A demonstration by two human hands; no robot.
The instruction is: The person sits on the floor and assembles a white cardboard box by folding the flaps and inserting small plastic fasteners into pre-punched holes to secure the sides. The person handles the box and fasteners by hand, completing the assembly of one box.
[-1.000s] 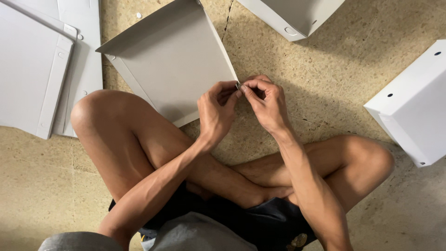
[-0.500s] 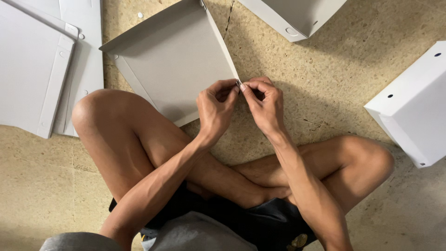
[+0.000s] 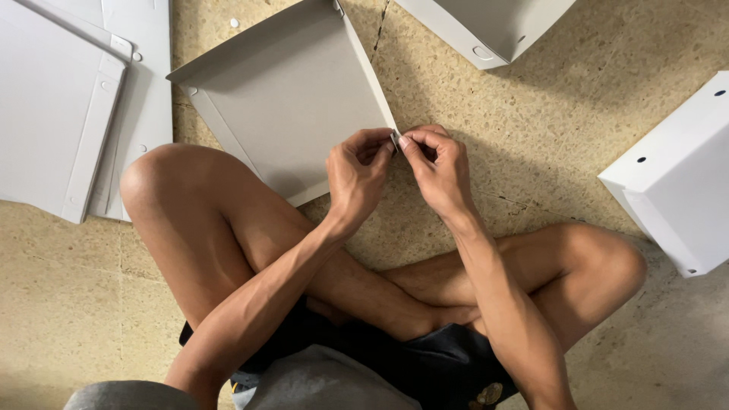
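Note:
A grey metal panel with folded edges lies on the speckled floor in front of my crossed legs. My left hand and my right hand meet at the panel's near right corner. Both pinch a small metal piece between thumb and fingertips right at that corner. The piece is mostly hidden by my fingers, and I cannot tell whether it is attached to the panel.
Flat grey panels are stacked at the left. A white box-shaped part with small holes stands at the right. Another grey folded part lies at the top edge. My knees spread left and right.
The view has shifted slightly. Both hands stay at the panel's corner with only small finger movements.

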